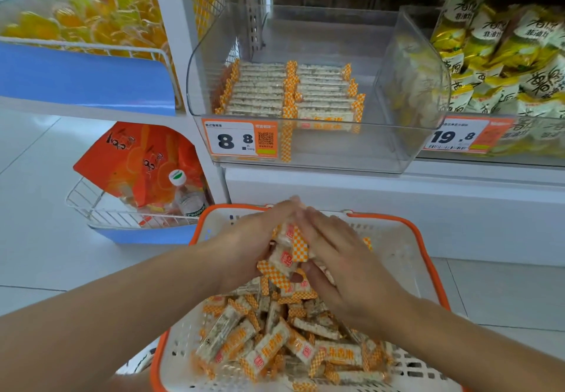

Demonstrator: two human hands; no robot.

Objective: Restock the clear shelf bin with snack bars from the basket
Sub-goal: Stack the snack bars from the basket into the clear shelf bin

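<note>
Hands, left [244,248] and right [342,263], cup a bunch of snack bars [289,246] between them, grip closed around it. Basket [428,248] sits below; the clear bin [336,147] is at twelve o'clock.

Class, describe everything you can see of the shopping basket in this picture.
The basket is white perforated plastic with an orange rim and handle. It sits low in front of the shelf, below the clear shelf bin, upright and open-topped. Loose snack bars in orange-checked wrappers lie heaped inside. Above it, the left hand and right hand hold a bundle of bars between them.
</note>
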